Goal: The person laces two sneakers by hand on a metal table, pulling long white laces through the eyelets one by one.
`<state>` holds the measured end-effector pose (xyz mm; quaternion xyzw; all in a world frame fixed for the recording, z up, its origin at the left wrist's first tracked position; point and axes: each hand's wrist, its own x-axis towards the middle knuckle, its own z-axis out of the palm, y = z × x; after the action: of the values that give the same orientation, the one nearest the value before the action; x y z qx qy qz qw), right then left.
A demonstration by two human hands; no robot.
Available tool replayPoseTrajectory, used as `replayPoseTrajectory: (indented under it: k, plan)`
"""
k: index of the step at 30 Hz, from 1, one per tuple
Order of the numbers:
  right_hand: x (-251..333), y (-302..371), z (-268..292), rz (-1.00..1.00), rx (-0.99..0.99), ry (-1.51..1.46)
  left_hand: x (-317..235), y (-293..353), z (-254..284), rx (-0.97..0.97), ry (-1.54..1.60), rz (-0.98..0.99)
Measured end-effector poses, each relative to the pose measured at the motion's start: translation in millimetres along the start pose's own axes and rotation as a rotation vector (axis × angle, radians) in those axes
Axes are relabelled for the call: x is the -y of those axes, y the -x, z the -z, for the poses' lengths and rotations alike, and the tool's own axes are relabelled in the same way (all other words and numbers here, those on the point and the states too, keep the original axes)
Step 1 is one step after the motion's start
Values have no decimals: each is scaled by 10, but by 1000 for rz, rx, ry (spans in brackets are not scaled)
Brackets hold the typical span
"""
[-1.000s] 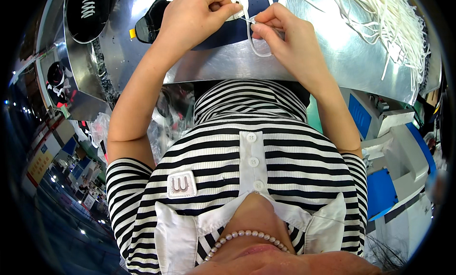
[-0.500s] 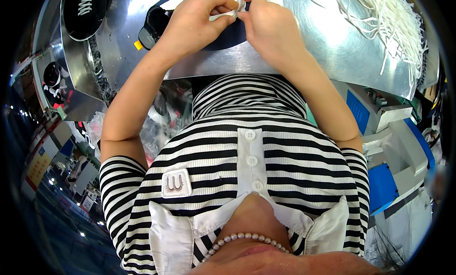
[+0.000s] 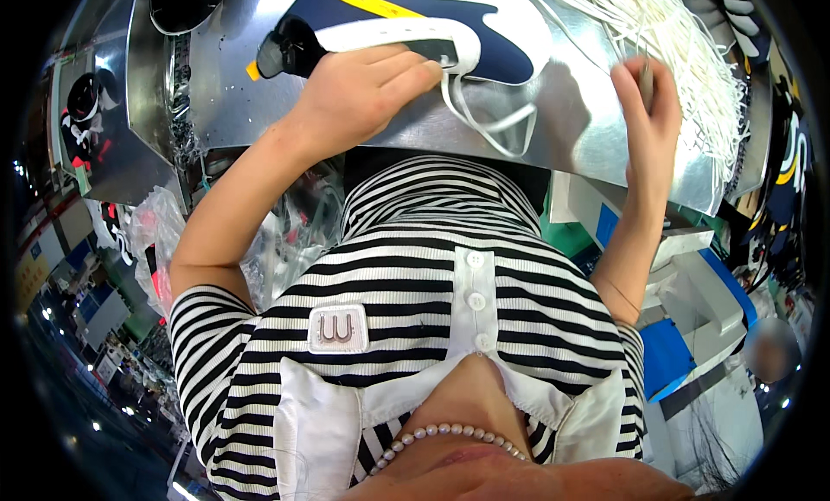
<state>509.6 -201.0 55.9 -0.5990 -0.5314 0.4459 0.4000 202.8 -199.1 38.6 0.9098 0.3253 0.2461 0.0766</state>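
Observation:
A flat shoe upper (image 3: 510, 47) in navy and white with a yellow strip lies on the metal table in front of me. My left hand (image 3: 367, 90) is closed on its near white edge, thumb and fingers pressed together by the eyelet part. From there a white shoelace (image 3: 493, 131) hangs in a loose loop over the table. Well to the right, beside a heap of white laces (image 3: 692, 77), my right hand (image 3: 650, 103) is raised and closed around a slim grey metal tool (image 3: 647, 84). Its exact kind is hard to make out.
The shiny metal table (image 3: 571, 125) ends just in front of my body. A black shoe part (image 3: 186, 4) sits at the far left. Clear plastic bags (image 3: 160, 233) hang below on the left; a grey and blue machine (image 3: 692, 302) stands low on the right.
My right hand has left my left hand and swung right to the lace heap, now showing a metal tool. The shoe upper is more exposed, and the white lace loop has come into view.

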Motion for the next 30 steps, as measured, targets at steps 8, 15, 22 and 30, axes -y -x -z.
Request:
replayPoseTrajectory:
  k: [8,15,22,30]
  plan:
    - [-18,-385,-644,-62,80,-176,295,-274,195,415,965,956]
    - [-61,-389,-764,-77,67,-192,378,-407,58,351,1067,1041]
    - [-121,-378,-633,-337,193,-193,459,-243,-249,17,746,809]
    - [-38,-280,-620,-399,307,-267,356,-301,-143,107,900,892]
